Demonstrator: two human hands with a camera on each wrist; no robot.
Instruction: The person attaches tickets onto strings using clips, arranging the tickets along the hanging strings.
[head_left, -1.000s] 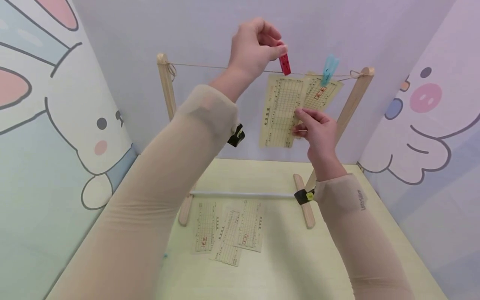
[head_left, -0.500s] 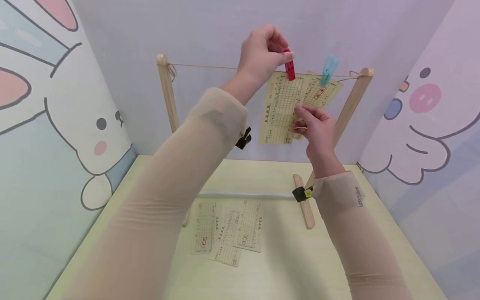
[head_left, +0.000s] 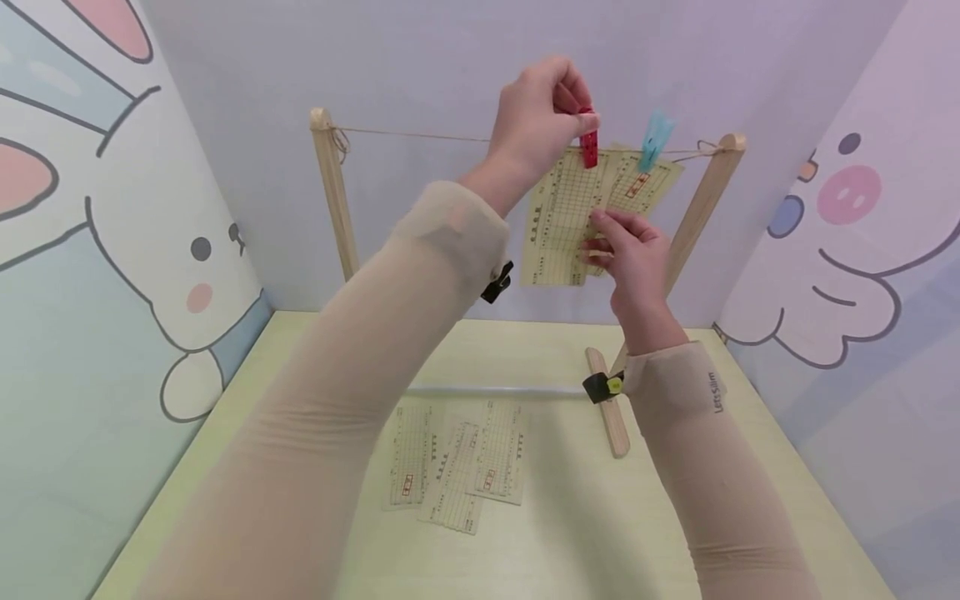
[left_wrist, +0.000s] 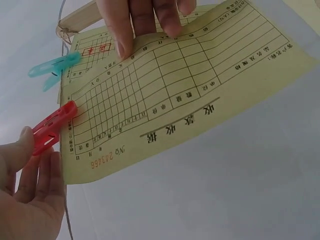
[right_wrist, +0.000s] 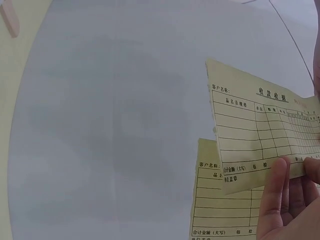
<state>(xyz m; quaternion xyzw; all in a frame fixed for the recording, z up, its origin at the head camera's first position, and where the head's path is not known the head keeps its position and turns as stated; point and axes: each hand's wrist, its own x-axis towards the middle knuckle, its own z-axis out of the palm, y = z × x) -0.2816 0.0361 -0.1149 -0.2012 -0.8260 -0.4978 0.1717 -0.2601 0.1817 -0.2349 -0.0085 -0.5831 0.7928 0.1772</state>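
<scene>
My left hand (head_left: pixel 536 117) pinches a red clothespin (head_left: pixel 589 148) at the string (head_left: pixel 420 134). In the left wrist view the clothespin's tip overlaps the top edge of a printed paper receipt (left_wrist: pixel 170 90), which hangs lengthwise. Lower down, my right hand (head_left: pixel 637 258) pinches the receipt's right edge between thumb and fingers. Behind it hangs a second receipt (head_left: pixel 647 193) with a red stamp, tilted and held to the string by a light blue clothespin (head_left: pixel 656 143). In the right wrist view the front receipt (right_wrist: pixel 250 125) partly covers the rear one (right_wrist: pixel 220 215).
Wooden posts (head_left: pixel 335 200) with feet (head_left: pixel 609 404) carry the string, and a pale rod (head_left: pixel 495 390) joins them low down. Several receipts (head_left: pixel 498 454) lie overlapping on the light table (head_left: pixel 585 533). Cartoon-printed walls (head_left: pixel 847 208) stand on both sides.
My left hand has moved right and down with the red clothespin, from above the receipt onto its top edge near the right corner. My right hand has barely moved.
</scene>
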